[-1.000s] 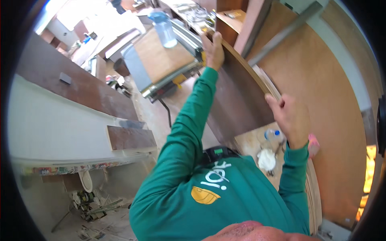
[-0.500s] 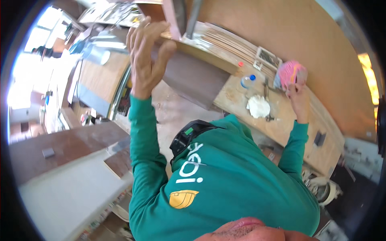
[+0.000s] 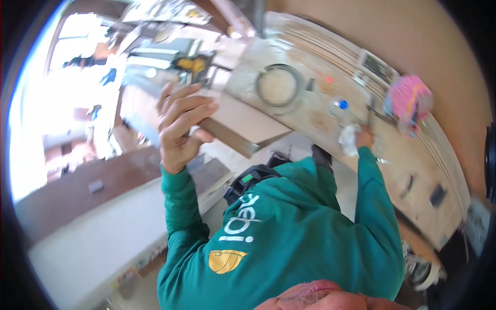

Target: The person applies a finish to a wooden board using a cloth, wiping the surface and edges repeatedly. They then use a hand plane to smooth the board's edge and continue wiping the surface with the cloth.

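Your left fingers are parted and half curled at the wood panel's (image 3: 230, 137) end, contact unclear; your right hand (image 3: 365, 138) is at the white crumpled bundle (image 3: 349, 140) on the workbench (image 3: 395, 166), grip indistinct. Step, as judged: reaching the bundle; next calls for seating right fingers, minding the panel. Panel's visible edge slants down-right toward your waist, long axis uncertain.

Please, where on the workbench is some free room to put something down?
Bare: between coil and blue-capped bottle, toward the person's side; also between pink bundle and dark block. Crowded: around the right hand, beside the white crumpled thing and bottle.
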`<state>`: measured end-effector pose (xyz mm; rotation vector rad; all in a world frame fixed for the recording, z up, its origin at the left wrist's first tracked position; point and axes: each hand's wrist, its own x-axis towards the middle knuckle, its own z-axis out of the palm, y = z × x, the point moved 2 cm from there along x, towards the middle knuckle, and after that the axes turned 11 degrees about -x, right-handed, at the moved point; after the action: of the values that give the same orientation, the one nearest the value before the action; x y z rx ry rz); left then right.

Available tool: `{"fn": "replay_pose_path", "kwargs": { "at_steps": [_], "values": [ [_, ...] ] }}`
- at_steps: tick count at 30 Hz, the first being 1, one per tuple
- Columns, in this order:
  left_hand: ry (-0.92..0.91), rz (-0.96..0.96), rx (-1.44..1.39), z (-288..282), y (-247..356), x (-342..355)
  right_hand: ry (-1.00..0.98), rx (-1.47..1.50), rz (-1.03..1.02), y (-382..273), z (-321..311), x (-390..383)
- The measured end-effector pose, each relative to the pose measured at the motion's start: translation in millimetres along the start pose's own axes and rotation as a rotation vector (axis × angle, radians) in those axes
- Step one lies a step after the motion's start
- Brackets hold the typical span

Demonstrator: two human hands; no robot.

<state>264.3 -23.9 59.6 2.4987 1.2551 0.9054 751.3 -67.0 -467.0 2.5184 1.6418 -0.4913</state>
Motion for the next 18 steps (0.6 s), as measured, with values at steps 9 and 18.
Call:
{"fn": "replay_pose_path", "kwargs": {
  "at_steps": [9, 18],
  "values": [
    [0.075, 0.058, -0.118, -26.8, -27.2, -9.4, -0.052, 0.019, -0.086, 24.6, 8.1, -15.8],
    [0.34, 0.189, -0.095, -52.6, -88.5, -2.2, 0.475, 0.672, 0.064, 67.2, -114.2, -67.8]
  ]
}}
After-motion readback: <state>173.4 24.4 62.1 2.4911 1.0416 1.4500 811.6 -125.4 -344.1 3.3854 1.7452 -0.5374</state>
